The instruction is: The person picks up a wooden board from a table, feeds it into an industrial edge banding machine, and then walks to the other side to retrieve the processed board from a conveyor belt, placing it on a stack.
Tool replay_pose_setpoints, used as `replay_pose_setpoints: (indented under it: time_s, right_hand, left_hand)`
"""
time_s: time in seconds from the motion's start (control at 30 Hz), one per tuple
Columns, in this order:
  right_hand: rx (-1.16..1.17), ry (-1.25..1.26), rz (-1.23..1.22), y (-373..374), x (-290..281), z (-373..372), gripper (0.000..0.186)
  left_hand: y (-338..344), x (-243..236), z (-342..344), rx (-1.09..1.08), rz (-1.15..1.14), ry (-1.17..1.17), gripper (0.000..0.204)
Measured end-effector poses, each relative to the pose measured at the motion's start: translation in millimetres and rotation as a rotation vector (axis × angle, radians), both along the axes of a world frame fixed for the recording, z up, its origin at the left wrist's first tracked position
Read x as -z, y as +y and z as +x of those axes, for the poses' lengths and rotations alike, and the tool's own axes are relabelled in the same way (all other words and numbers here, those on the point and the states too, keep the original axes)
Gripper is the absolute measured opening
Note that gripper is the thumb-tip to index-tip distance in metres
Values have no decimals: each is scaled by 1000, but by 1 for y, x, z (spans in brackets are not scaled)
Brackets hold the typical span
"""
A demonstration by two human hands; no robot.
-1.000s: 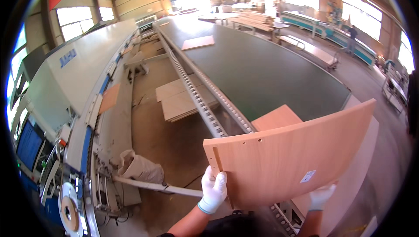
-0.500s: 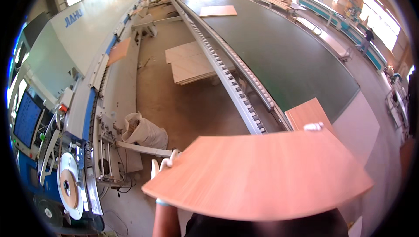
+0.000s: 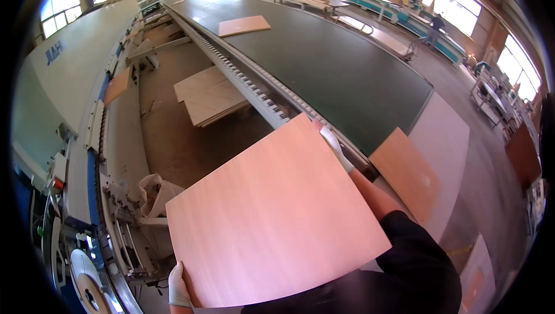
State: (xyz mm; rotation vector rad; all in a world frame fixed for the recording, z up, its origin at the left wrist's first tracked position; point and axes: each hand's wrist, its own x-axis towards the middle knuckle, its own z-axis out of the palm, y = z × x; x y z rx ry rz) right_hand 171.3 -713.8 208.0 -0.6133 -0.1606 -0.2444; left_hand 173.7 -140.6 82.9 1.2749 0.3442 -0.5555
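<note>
Here's an open off-white fabric sack (image 3: pixel 164 191), a stack of pale rectangular boards (image 3: pixel 214 95) beyond it! Back right, a person in dark clothes (image 3: pixel 435 28) stands beside a long teal-and-white machine (image 3: pixel 414 27).

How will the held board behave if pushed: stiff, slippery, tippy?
Board: probably stiff, with no obvious sag between left hand and right hand. Its smooth-looking face may be slippery. A push at a free corner could twist it; the hands grip near opposite corners.
</note>
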Motion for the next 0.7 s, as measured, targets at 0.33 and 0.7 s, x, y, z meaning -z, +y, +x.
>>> replay_pose_setpoints:
  time_s: [0.33, 0.7]
  right_hand:
    - [-397, 819, -672, 109, 10, -83, 33]
    - [-572, 712, -550, 247, 118, -5, 39]
  left_hand:
    - [109, 19, -53, -352, 341, -112, 41]
    - [233, 35, -135, -671, 509, -43, 45]
